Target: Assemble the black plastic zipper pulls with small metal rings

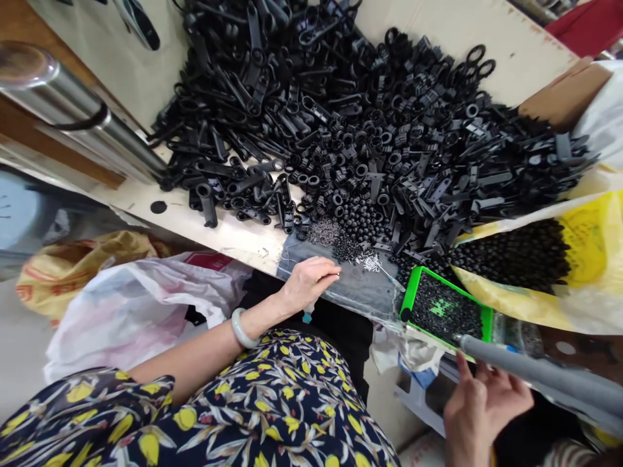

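My left hand [311, 280], with a pale bangle [242, 328] at the wrist, hovers over the near edge of a dark mat [360, 292]. Its thumb and forefinger are pinched on something tiny that I cannot make out. Beyond it lie small heaps of springs [323, 231], black beads [363, 220] and thin silvery pins [372, 263]. At the lower right is my right hand [479, 405], fingers apart, below a grey tube [535, 373] that covers some fingertips. Whether it touches the tube I cannot tell. A green-rimmed tray [413, 293] of tiny black pieces sits just beyond.
A large pile of black plastic parts [316, 110] covers the worktop. Left stands a shiny metal column [73, 104]. A yellow-and-white bag [591, 240] with black beads lies open at right. White [141, 311] and tan [78, 266] sacks stand below the bench edge.
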Motion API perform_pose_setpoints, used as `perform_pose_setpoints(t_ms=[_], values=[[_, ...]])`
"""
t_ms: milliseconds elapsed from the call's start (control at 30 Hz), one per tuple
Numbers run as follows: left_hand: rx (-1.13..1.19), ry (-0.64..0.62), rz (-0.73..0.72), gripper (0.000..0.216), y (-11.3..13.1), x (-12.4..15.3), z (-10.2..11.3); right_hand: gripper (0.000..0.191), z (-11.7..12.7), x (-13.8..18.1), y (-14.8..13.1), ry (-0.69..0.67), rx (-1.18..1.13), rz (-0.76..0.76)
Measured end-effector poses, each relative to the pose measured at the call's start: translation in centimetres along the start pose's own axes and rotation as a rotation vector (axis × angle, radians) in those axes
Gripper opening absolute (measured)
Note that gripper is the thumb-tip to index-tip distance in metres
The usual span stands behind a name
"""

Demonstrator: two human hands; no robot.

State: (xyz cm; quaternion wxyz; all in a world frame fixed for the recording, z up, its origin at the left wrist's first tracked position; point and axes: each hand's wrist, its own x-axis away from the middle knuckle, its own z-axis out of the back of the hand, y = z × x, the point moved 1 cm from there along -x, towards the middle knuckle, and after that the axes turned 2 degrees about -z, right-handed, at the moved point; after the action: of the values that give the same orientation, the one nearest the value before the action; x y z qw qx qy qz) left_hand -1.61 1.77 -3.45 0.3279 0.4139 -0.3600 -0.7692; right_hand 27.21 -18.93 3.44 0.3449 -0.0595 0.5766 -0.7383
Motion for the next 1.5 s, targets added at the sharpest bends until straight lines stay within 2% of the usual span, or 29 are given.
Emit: perform_pose_setpoints(t_ms=[33,67,133,200,300,400,433,500,533,600,667,767,1000,1500], values=[[0.001,0.004,-0.001,0.013,0.0,0.0,0.0,0.077,-1.0,-1.8,-0.2,-0.065,-0.069,-0.011],[0.001,0.009,-0.001,0.013,0.0,0.0,0.0,0.081,-2.2,-3.4,-0.5,-0.100,-0.124,-0.024],[-0.003,0.017,-0.004,0.013,0.1,0.0,-0.1,0.068,-4.9,-5.8,-1.5,-0.151,-0.191,-0.014],[-0.009,0.027,-0.017,0.012,0.1,0.0,-0.2,0.055,-7.5,-6.7,-2.6,-0.200,-0.219,0.025],[-0.013,0.036,-0.021,0.010,0.1,0.1,-0.5,0.059,-10.7,-6.1,-4.4,-0.368,-0.286,0.078],[-0.013,0.039,-0.001,0.009,0.1,0.1,-0.5,0.071,-13.3,-4.6,-5.8,-0.650,-0.366,0.074],[-0.014,0.035,0.005,0.010,0.1,0.1,-0.5,0.068,-14.1,-4.2,-6.2,-0.738,-0.380,0.069],[-0.016,0.025,0.013,0.011,0.2,0.1,-0.5,0.048,-15.7,-3.3,-6.8,-0.825,-0.406,0.093],[-0.014,0.021,0.014,0.012,0.3,0.1,-0.4,0.035,-16.6,-2.9,-7.0,-0.815,-0.434,0.121],[-0.004,0.024,0.013,0.012,0.4,0.0,-0.4,0.016,-18.3,-2.1,-7.4,-0.710,-0.521,0.170],[0.002,0.031,0.012,0.012,0.3,0.0,-0.3,0.019,-19.9,-1.4,-7.6,-0.580,-0.594,0.173],[-0.003,0.027,-0.007,0.012,0.2,0.1,-0.3,0.039,-21.7,-0.5,-7.8,-0.486,-0.617,0.118],[0.031,0.015,0.018,0.011,0.1,0.0,-0.3,0.027,-23.4,0.5,-7.7,-0.488,-0.637,0.019],[0.031,0.002,0.041,0.011,0.1,0.1,-0.6,0.022,-24.0,0.9,-7.1,-0.493,-0.670,0.055]])
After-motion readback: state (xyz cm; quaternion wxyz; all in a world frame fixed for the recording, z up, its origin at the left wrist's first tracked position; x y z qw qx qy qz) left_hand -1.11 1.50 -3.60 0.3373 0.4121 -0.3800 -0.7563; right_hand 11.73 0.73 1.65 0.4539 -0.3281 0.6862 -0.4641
